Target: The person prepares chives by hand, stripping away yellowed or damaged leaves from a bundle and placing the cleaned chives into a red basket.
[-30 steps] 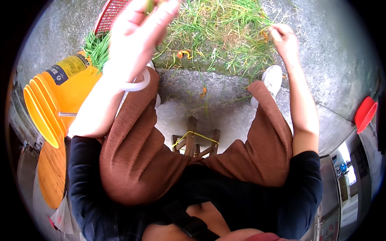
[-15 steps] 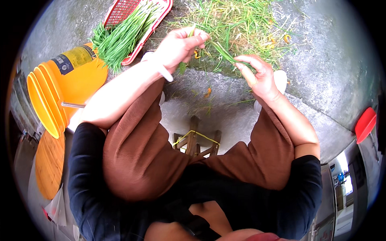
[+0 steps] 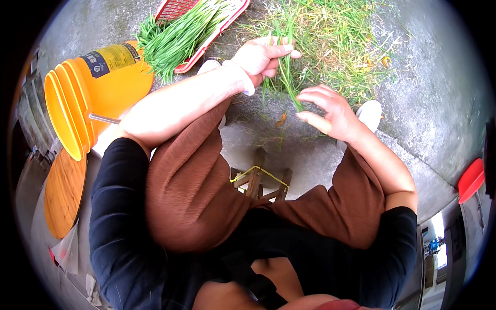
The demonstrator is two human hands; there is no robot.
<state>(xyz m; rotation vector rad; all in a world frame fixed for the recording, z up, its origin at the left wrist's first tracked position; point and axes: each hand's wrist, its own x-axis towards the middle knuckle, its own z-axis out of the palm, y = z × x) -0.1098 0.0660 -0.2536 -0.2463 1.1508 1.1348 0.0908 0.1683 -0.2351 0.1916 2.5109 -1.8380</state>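
My left hand (image 3: 264, 59) is closed, pinching a few green garlic chives (image 3: 287, 77) between thumb and fingers. The leaves hang down past the fingertips. Just right of their lower ends, my right hand (image 3: 333, 114) has its thumb and fingers apart, with nothing gripped between them. Up and left of my left hand, a red plastic basket (image 3: 172, 9) lies with a thick bundle of garlic chives (image 3: 182, 40) in it. Loose green and yellowed trimmings (image 3: 336, 46) are spread over the ground beyond my hands.
A yellow bucket (image 3: 111, 85) lies on its side at the left, beside my left forearm, with a round wooden board (image 3: 64, 194) below it. The wooden legs of a low stool (image 3: 256, 181) show between my knees. A red scoop-shaped thing (image 3: 471, 181) is at the far right.
My right hand has let go of the chives it held and its fingers have spread. My left hand has moved right and now has chives hanging from it. The view has shifted slightly.
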